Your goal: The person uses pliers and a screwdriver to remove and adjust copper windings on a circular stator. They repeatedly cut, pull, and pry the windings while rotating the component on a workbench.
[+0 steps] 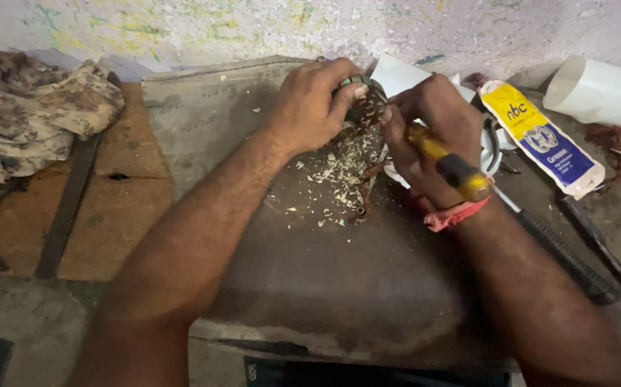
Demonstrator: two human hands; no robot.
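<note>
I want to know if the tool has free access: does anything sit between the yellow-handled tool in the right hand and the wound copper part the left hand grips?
Nothing visible does. The left hand grips the copper-wound part from above, and the right hand brings the yellow-handled tool in from the right side; its tip is hidden behind the fingers. Loose shavings lie below on the bench.

Screwdriver [448,163] tip hidden behind right hand [432,136]; wound part [365,107] mostly covered.

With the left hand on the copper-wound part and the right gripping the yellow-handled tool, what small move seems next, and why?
Probably another short scraping stroke. The left hand steadies the wound part on the worktop, the right hand grips the yellow-handled tool against it, and chips lie below, though the tip is hidden.
</note>
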